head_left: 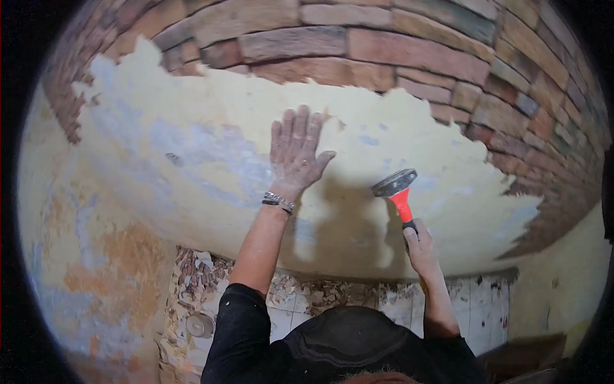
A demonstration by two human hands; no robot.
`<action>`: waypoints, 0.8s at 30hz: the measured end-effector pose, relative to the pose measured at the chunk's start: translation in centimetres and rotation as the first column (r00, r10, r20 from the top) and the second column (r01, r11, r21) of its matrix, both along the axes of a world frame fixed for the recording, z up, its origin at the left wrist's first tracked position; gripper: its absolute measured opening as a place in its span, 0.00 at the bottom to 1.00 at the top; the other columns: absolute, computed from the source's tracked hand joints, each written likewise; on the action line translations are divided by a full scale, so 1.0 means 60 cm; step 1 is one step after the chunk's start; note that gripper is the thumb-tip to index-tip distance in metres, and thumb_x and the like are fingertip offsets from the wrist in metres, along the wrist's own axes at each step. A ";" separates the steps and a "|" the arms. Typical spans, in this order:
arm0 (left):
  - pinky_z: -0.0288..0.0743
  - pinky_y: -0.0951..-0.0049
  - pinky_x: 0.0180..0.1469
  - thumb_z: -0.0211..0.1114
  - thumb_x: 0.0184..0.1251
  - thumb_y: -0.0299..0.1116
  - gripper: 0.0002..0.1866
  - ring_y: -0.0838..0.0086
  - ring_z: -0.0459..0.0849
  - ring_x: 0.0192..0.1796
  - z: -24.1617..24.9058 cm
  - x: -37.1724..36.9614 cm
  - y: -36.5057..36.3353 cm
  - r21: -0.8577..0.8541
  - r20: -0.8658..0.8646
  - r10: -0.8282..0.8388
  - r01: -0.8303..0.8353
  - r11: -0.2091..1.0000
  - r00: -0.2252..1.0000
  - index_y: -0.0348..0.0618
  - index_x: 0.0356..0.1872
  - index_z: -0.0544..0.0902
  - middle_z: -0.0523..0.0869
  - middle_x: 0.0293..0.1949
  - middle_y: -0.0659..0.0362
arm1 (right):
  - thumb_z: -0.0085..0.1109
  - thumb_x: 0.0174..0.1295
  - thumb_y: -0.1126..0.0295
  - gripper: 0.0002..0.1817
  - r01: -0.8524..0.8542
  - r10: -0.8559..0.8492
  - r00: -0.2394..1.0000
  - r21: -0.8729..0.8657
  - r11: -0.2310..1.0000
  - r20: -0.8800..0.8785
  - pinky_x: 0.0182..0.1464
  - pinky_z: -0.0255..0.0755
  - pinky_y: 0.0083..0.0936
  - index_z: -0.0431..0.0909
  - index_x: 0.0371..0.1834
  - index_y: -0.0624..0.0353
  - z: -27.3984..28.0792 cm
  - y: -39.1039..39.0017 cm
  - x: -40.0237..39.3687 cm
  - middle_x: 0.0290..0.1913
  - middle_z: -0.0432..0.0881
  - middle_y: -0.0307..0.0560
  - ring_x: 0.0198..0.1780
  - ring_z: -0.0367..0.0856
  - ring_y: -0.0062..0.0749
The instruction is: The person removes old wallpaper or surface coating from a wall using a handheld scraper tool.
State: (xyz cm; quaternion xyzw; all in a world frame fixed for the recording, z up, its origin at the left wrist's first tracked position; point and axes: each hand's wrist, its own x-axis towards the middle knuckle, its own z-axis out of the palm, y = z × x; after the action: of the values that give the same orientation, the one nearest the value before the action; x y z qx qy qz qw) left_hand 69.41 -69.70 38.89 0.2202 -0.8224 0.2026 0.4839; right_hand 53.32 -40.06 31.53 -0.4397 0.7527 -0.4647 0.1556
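My left hand (pixel 297 150), dusty and with its fingers spread, lies flat against the bare, pale yellow wall (pixel 236 109). A chain bracelet (pixel 279 200) and a dark band circle its wrist. Lower and to the right, my right hand (pixel 421 246) is wrapped round the black end of the handle of a red scraper (pixel 401 203). The scraper's wide dark head points up and left, at the wall; whether it touches cannot be made out. Brick-patterned wallpaper (pixel 416 51) with a ragged torn edge covers the wall above both hands.
Torn scraps (pixel 320 293) litter the white tiled floor (pixel 473 301) along the wall's foot. A small round object (pixel 199 324) stands among debris at lower left. The left side wall (pixel 96 275) shows orange and bluish patches. A dark brown object (pixel 524 358) is at lower right.
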 end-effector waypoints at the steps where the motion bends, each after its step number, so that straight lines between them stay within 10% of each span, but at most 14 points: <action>1: 0.34 0.46 0.76 0.63 0.57 0.59 0.48 0.47 0.42 0.78 0.006 0.010 -0.011 -0.074 0.000 0.012 -0.012 0.997 1.000 0.43 0.74 0.57 0.49 0.76 0.44 | 0.46 0.71 0.56 0.16 0.025 -0.026 0.989 -0.007 1.000 -0.146 0.36 0.67 0.42 0.69 0.46 0.60 0.017 -0.017 -0.001 0.30 0.76 0.57 0.33 0.76 0.52; 9: 0.35 0.45 0.75 0.54 0.66 0.54 0.44 0.46 0.41 0.78 -0.004 0.070 -0.048 0.066 -0.307 0.125 -0.110 0.992 0.943 0.38 0.75 0.49 0.45 0.76 0.41 | 0.46 0.71 0.58 0.15 -0.093 0.069 0.891 -0.032 0.995 -0.450 0.35 0.68 0.52 0.69 0.47 0.59 0.133 -0.121 0.020 0.31 0.79 0.64 0.35 0.78 0.65; 24: 0.36 0.48 0.76 0.60 0.63 0.43 0.45 0.44 0.42 0.77 -0.221 0.172 -0.012 0.466 -0.042 0.188 -0.148 0.873 0.981 0.27 0.72 0.48 0.47 0.74 0.35 | 0.39 0.72 0.54 0.19 -0.316 0.306 0.684 0.110 0.943 -0.662 0.39 0.74 0.53 0.70 0.48 0.59 0.308 -0.326 0.221 0.33 0.83 0.61 0.35 0.83 0.59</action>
State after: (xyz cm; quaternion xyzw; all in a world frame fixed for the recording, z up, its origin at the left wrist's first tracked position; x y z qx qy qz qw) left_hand 79.75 -70.43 25.63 0.4078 -0.8029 0.0335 0.4335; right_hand 66.56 -59.64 49.99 -0.6990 0.6692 -0.2468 -0.0519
